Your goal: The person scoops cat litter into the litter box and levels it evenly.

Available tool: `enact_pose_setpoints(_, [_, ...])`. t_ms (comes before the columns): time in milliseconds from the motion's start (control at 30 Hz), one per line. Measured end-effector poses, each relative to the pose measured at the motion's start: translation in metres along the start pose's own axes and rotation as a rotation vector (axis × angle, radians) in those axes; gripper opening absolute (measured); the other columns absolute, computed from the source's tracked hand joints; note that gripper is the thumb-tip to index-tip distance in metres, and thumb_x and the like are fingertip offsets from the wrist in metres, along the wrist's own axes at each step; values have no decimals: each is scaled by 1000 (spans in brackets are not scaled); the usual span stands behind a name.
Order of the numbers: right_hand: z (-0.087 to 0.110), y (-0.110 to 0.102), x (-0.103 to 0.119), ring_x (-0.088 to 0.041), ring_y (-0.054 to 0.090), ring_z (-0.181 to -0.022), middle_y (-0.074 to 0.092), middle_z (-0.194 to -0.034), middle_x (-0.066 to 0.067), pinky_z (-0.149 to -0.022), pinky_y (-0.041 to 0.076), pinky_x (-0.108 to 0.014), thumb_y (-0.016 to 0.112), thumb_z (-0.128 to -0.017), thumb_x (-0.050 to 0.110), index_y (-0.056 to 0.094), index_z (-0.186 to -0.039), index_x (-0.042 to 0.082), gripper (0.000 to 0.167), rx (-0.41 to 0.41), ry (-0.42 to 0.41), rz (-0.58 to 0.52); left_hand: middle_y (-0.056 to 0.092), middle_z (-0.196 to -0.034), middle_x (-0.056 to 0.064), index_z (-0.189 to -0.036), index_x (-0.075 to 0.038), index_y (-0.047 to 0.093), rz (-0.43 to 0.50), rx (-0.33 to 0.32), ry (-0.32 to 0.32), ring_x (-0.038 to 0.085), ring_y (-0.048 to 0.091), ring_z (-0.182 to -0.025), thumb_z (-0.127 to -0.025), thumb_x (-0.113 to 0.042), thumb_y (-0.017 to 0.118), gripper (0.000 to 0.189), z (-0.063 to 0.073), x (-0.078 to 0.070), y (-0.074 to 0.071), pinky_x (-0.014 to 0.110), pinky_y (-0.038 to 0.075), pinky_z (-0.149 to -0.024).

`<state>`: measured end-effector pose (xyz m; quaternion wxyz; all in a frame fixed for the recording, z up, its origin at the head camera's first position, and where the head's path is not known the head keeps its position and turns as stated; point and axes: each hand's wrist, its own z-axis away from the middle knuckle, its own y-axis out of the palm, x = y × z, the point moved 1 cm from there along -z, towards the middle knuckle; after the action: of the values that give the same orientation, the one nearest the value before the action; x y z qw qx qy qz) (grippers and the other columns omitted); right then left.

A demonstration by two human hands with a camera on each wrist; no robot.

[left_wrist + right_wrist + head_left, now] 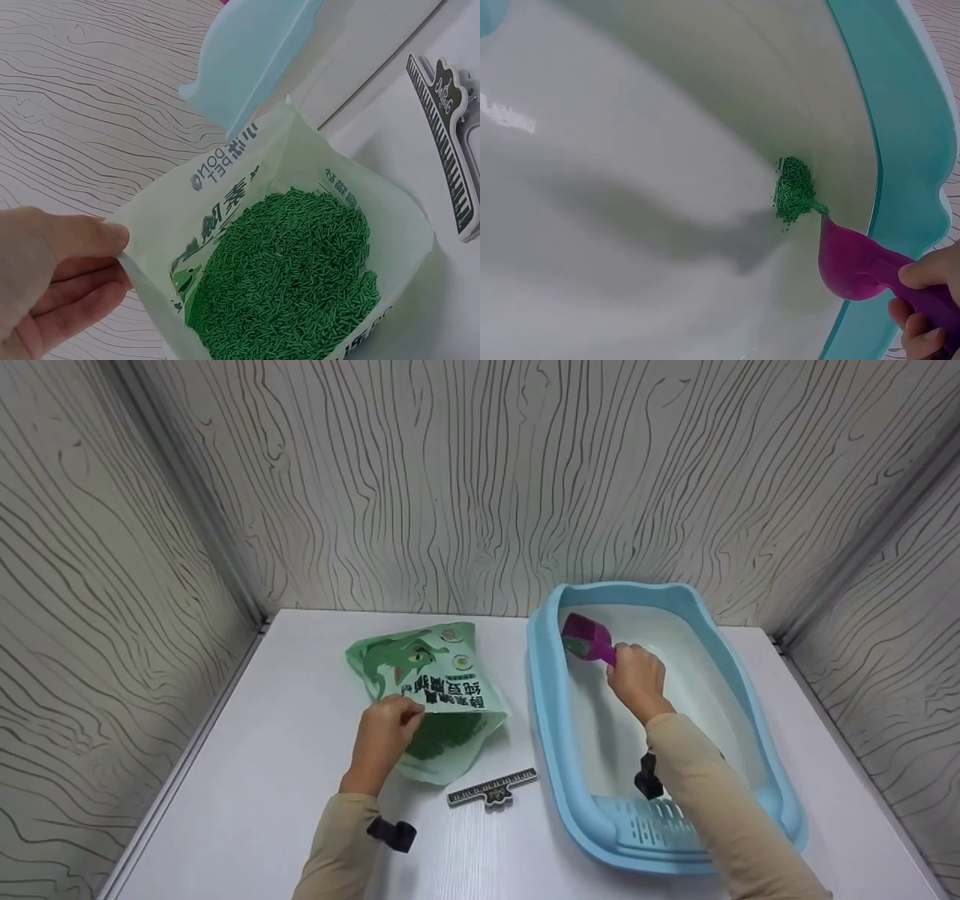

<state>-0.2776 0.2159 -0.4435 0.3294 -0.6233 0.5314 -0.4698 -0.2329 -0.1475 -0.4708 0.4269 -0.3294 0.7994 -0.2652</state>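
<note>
My left hand [382,739] pinches the rim of a green cat litter bag [442,660], holding its mouth open. Green litter pellets [292,277] fill the bag's inside in the left wrist view. Over the litter box, my right hand [637,679] grips the handle of a purple scoop [589,637]. The scoop is tipped, and in the right wrist view pellets stream off its lip onto a small green pile [793,191] on the white floor of the box. The litter box [551,735] has a light blue rim.
A ruler-shaped clip [491,790] lies on the white table [262,780] between the bag and the litter box. A perforated blue step [660,825] forms the box's near end. Wood-grain panels [450,487] stand behind and on both sides.
</note>
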Motion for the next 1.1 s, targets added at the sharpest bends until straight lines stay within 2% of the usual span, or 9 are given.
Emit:
enact_pose_setpoints(300, [-1,-1,-1,-41,62,-66,63,-75,-26,-59,51,-52,68,-79,0,63,-84,-10,12,-79,-48,63,71,-78,7,-82,-5,74,10,13,-9,15,66,-71,-79,-1,74,5,0,-1,0,24,57,-62])
enact_pose_setpoints(567, [-2,2,-6,-39,61,-66,61,-73,-25,-54,51,-50,61,-80,-6,62,-83,-9,5,-153,-115,138,71,-77,7,-80,-6,74,13,-8,18,15,66,-70,-79,-1,74,5,1,-2,0,25,57,-62])
enact_pose_setpoints(733, [-2,2,-9,-38,60,-65,60,-74,-24,-50,51,-49,63,-78,-9,61,-83,-9,6,-199,-161,179,71,-77,6,-81,-6,74,4,-13,19,14,66,-70,-78,-1,75,5,1,-2,0,24,56,-62])
enact_pose_setpoints(900, [-1,3,-11,-38,60,-66,60,-76,-24,-48,51,-48,65,-76,-10,60,-86,-8,11,-192,-173,206,71,-76,6,-81,-6,75,-7,-16,16,13,65,-69,-79,-3,75,4,1,-2,0,24,56,-61])
enact_pose_setpoints(1100, [1,1,-11,-38,60,-68,61,-79,-23,-50,52,-48,65,-76,-9,62,-90,-7,15,-156,-140,192,70,-75,6,-81,-7,75,-8,-24,35,14,66,-69,-77,-1,75,7,1,0,0,25,56,-61])
